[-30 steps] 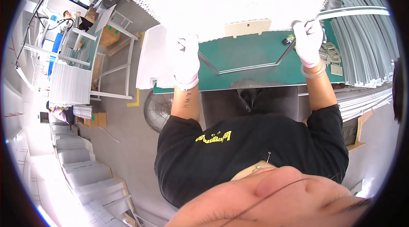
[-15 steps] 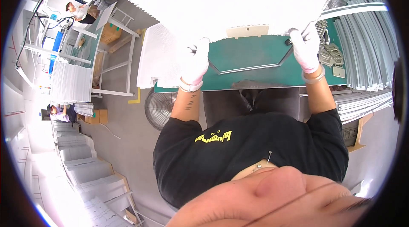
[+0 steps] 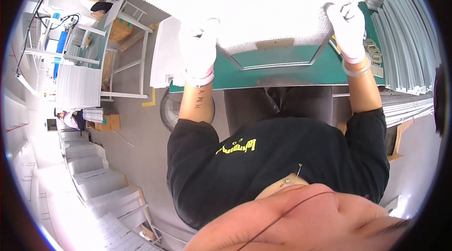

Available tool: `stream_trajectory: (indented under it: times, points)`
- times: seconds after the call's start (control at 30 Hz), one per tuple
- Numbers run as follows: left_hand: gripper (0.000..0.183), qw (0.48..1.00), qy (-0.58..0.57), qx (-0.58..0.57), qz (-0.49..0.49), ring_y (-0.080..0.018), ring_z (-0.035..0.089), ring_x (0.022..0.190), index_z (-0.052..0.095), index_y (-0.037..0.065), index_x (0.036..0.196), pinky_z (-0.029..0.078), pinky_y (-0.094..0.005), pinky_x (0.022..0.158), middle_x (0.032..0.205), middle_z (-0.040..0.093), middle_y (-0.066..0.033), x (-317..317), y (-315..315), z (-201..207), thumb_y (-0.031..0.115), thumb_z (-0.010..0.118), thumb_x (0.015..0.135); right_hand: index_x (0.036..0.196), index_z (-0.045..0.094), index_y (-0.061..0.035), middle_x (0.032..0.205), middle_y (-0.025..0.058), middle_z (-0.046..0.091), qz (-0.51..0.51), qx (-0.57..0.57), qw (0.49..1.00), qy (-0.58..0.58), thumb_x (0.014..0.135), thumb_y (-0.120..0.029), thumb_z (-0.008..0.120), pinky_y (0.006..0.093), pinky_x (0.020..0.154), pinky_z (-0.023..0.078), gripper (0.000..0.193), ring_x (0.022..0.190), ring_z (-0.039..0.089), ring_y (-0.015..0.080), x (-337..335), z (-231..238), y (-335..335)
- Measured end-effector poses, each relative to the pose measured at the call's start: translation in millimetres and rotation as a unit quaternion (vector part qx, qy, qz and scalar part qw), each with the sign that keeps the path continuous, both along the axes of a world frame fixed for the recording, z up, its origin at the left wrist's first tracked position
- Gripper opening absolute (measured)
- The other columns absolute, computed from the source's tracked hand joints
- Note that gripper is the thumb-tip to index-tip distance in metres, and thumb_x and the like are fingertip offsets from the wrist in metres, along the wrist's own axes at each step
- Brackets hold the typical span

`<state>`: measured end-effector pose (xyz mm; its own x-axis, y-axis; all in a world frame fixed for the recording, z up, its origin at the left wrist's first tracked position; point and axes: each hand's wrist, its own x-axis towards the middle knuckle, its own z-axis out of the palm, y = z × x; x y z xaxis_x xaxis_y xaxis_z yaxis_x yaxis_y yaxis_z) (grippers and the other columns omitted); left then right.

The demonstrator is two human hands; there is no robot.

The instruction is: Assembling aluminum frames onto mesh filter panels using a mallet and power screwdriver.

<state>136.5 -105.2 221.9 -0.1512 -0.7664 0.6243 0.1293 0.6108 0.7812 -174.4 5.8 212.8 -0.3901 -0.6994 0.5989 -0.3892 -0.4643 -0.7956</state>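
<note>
Both of my hands wear white gloves and are stretched out over the green work table. Between them is a thin grey metal frame, its near bar lying crosswise and its side bars running up toward my hands. My left hand is closed at the frame's left side. On the right side, my right hand is also closed, fingers bent around the frame. Glare hides the exact grip and the frame's far part. A small tan plate shows inside the frame, beside bright white mesh material.
Long grey metal strips are stacked at the right, with small light-coloured parts beside them. A white stack stands left of the table. Below it is a round fan. Other people work at the far left.
Both hands have moved farther from my body and apart, with the frame between them. The frame's near bar has shifted slightly away, and the white material now reaches lower around the tan plate.
</note>
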Motion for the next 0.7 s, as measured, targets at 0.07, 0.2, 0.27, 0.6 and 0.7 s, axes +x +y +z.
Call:
stream_trajectory:
  times: [0.07,0.2,0.27,0.6,0.7]
  points:
    - [0.023,0.997,-0.012,-0.058,0.042,-0.0073,0.055,0.070,0.054,0.004,0.082,0.045,-0.0219,0.059,0.078,0.059,-0.0034,-9,0,-7,0.002,0.076,0.083,0.069,0.048,-0.0091,0.063,-0.0064,0.043,-0.127,-0.066,0.988,0.048,0.086,-0.013,0.079,0.0230,0.053,0.034,0.036,0.058,0.037,0.0041,2,-14,-8]
    - [0.034,0.987,-0.022,-0.098,0.126,-0.0067,0.050,0.064,0.044,0.008,0.074,0.042,-0.0224,0.056,0.071,0.054,-0.0016,-13,5,-12,0.002,0.076,0.085,0.070,0.046,-0.0084,0.063,-0.0065,0.044,-0.148,-0.095,0.983,0.059,0.087,-0.013,0.079,0.0233,0.051,0.034,0.037,0.058,0.037,0.0036,15,-8,-5]
    - [0.033,0.988,-0.029,-0.088,0.124,-0.0068,0.049,0.064,0.045,0.008,0.075,0.041,-0.0223,0.056,0.070,0.054,-0.0016,-11,3,-15,0.002,0.076,0.085,0.074,0.049,-0.0071,0.066,-0.0061,0.047,-0.077,-0.050,0.996,0.001,0.089,-0.012,0.076,0.0227,0.054,0.036,0.031,0.061,0.041,0.0033,7,-12,0]
    - [0.034,0.998,0.034,0.019,-0.056,-0.0146,0.064,0.097,0.063,-0.004,0.117,0.050,-0.0301,0.089,0.105,0.070,-0.0082,-7,17,-103,0.014,0.073,0.091,0.128,0.055,0.0032,0.116,0.0048,0.066,0.075,0.027,0.988,-0.135,0.097,-0.009,0.064,0.0264,0.092,0.047,0.034,0.102,0.059,0.0095,14,-106,14]
    - [0.046,0.991,0.022,0.118,-0.051,-0.0155,0.062,0.104,0.056,-0.006,0.127,0.049,-0.0298,0.093,0.116,0.067,-0.0092,-13,19,-128,0.016,0.075,0.091,0.133,0.052,0.0023,0.121,0.0050,0.064,0.090,0.076,0.978,-0.172,0.098,-0.007,0.061,0.0285,0.098,0.044,0.037,0.109,0.059,0.0122,19,-127,8]
